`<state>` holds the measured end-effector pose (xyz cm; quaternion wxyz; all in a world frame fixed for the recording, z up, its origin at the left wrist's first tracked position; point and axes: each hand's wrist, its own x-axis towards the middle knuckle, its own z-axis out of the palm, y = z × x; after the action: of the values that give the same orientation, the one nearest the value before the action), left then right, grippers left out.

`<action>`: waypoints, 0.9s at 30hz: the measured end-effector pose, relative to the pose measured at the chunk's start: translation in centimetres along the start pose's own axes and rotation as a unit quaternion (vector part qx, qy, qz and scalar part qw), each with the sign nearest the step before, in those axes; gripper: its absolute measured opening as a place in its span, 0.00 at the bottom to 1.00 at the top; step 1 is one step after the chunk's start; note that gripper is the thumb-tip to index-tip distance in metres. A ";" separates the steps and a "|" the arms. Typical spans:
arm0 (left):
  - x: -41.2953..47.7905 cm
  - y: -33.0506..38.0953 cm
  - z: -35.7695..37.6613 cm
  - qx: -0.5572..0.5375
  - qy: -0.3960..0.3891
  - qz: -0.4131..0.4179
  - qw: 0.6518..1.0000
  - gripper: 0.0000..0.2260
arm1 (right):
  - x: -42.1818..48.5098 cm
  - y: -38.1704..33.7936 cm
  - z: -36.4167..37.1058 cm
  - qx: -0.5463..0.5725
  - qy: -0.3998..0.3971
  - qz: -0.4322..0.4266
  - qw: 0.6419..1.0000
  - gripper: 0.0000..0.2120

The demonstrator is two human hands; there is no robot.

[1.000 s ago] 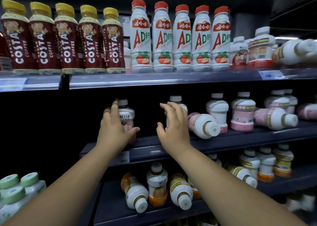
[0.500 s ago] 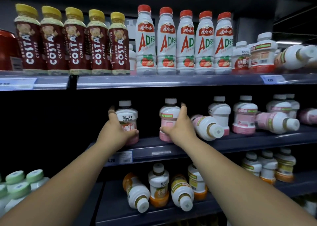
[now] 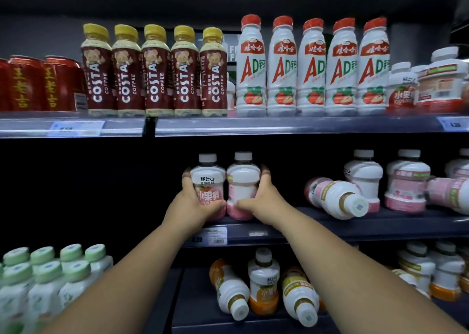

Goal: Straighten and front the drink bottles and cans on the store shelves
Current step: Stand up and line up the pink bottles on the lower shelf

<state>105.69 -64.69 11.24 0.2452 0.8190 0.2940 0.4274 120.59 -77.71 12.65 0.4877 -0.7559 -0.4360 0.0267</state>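
Between hands: two pink bottles (image 3: 224, 186) upright, touching; left hand (image 3: 190, 203), right hand (image 3: 261, 198) each grasping one.

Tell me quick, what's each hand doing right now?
Left hand: closed around the left pink bottle, label facing front.
Right hand: closed around the right pink bottle, which stands touching the first.

place: shop | evidence: stocked drink shelves (image 3: 291, 126), price tags (image 3: 212, 236) on shelf edges
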 end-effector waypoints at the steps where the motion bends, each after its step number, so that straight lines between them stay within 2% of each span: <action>1: -0.1 -0.1 0.1 0.015 0.005 0.001 1.000 0.46 | 0.1 0.0 0.1 -0.008 0.020 0.002 1.000 0.65; 2: -0.1 -0.2 0.2 0.027 0.008 0.002 1.000 0.46 | 0.1 0.0 0.1 -0.013 0.027 0.002 1.000 0.67; 5: 0.0 -0.2 0.3 0.044 0.011 0.000 0.999 0.48 | -0.2 0.3 0.1 0.002 -0.021 -0.006 1.000 0.65; 9: 0.1 -0.2 0.2 0.026 0.001 -0.001 1.000 0.51 | -0.5 0.4 0.0 -0.037 0.030 -0.018 0.999 0.67; 14: -0.1 -0.4 -0.3 -0.003 -0.014 0.006 1.000 0.53 | -1.0 0.4 0.0 -0.035 0.001 -0.037 0.999 0.64; 25: -0.8 -0.6 -0.9 -0.058 -0.036 0.013 0.998 0.46 | -1.6 0.4 -0.3 -0.092 -0.001 -0.067 0.994 0.57; 27: -1.2 -0.5 -0.9 -0.016 -0.004 0.032 0.999 0.51 | -1.7 0.4 -0.1 -0.087 0.014 -0.084 0.992 0.56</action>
<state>104.24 -65.06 10.73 0.2460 0.8254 0.2598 0.4368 119.80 -79.03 11.77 0.4261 -0.7565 -0.4921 -0.0633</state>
